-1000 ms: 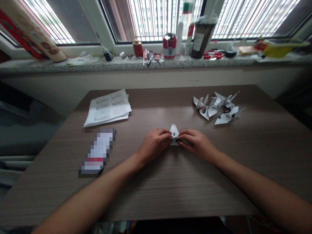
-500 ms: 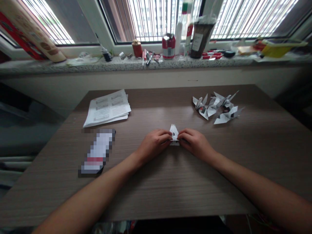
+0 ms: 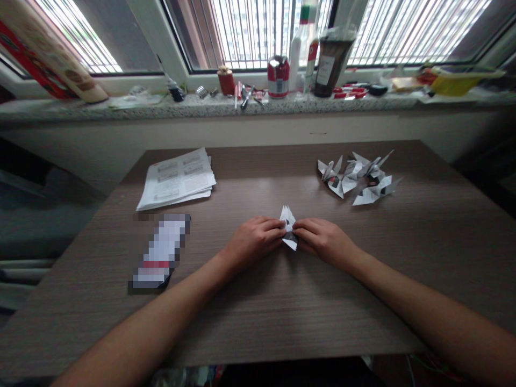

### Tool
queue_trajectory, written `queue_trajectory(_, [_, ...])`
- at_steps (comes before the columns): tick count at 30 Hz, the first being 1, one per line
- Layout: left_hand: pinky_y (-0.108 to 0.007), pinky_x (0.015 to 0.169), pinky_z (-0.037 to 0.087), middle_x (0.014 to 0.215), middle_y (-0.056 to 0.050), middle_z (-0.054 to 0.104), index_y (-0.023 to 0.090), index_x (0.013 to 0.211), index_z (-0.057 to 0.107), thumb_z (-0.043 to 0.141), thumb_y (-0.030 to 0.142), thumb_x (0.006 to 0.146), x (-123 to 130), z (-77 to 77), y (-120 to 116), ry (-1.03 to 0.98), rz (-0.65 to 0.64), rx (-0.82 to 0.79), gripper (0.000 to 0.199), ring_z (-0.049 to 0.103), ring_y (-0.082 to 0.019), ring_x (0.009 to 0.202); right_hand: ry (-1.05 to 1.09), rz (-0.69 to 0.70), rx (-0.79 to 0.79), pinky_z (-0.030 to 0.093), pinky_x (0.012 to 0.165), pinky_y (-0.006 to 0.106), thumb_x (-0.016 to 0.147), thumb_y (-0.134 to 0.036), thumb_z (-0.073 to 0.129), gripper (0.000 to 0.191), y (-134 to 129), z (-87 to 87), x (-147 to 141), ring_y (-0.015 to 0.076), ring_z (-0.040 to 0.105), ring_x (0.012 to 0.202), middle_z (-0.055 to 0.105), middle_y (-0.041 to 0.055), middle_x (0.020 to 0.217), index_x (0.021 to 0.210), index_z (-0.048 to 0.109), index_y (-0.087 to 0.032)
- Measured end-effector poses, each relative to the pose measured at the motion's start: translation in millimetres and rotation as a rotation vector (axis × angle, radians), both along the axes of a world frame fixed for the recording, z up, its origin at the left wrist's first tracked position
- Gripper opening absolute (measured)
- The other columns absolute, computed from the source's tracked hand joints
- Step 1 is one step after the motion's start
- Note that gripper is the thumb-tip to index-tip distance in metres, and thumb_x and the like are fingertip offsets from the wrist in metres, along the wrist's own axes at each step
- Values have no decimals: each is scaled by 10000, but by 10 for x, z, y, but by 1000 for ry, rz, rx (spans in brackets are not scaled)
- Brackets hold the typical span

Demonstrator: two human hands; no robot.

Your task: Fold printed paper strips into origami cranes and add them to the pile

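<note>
A small piece of folded printed paper (image 3: 288,216) is held between both hands over the middle of the table. Its upper end rises in narrow points, and a pointed flap hangs down toward me. My left hand (image 3: 258,235) pinches its left edge, fingers closed. On the opposite edge, my right hand (image 3: 320,235) grips it with bent fingers. The thumbs are mostly hidden behind the fingers. Farther back on the right lie several folded paper cranes (image 3: 368,174), white with dark and red print.
The brown wooden table (image 3: 258,312) carries a stack of printed sheets (image 3: 177,177) at back left and a blurred-out phone (image 3: 163,250) near my left forearm. Behind, the stone windowsill (image 3: 141,110) holds a red can (image 3: 278,78), a dark cup (image 3: 332,64), bottles and a yellow container (image 3: 455,83).
The lower part of the folded paper has gone from a flat straight edge to a pointed flap reaching toward me. Both hands shifted only slightly and still hold the paper.
</note>
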State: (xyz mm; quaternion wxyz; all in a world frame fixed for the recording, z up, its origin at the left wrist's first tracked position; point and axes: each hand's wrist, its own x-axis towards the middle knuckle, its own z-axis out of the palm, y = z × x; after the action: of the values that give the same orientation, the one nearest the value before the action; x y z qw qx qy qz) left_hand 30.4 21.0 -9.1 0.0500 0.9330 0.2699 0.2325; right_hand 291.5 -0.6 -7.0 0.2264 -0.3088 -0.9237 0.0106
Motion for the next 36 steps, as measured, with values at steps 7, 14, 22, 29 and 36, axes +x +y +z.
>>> queue_trajectory(7, [-425, 966, 592, 1296, -87, 733, 183, 1191, 732, 628, 266, 1032, -12, -23, 4, 24, -22, 13, 207, 715, -257, 1106, -33, 78, 34, 624, 921, 443, 1042, -189, 566, 223, -19, -32, 93, 269, 716, 1065, 743, 147, 1212, 1190, 727, -149])
queue_trajectory(14, [-472, 1064, 538, 1400, -115, 664, 213, 1347, 659, 599, 207, 1011, -67, 59, -36, 87, -90, 43, 342, 663, -276, 1221, -100, 64, 30, 611, 981, 472, 1030, -184, 584, 268, -19, -19, 117, 290, 705, 1137, 730, 144, 1300, 1259, 712, -133])
queue_trajectory(22, [-480, 1029, 530, 1330, -112, 668, 256, 1366, 651, 605, 176, 987, -97, 122, -51, 174, -108, 20, 390, 640, -284, 1176, -54, 50, -46, 581, 1037, 504, 1015, -192, 603, 312, -19, 10, 133, 284, 687, 1217, 711, 127, 1354, 1312, 698, -179])
queue_trajectory(29, [-497, 1066, 494, 1383, -114, 637, 281, 1363, 663, 607, 211, 992, -112, 206, -77, 188, -64, -16, 381, 607, -297, 1232, -25, 37, -71, 553, 1069, 536, 1015, -247, 623, 331, -25, 33, 130, 295, 690, 1224, 716, 117, 1352, 1337, 691, -214])
queue_trajectory(36, [-490, 1018, 515, 1349, -125, 636, 266, 1347, 657, 640, 426, 1001, -97, 225, -118, 151, 46, -67, 381, 621, -302, 1193, -49, 42, 8, 589, 952, 473, 1041, -271, 584, 249, -56, 80, 133, 272, 733, 1056, 780, 108, 1175, 1229, 721, -182])
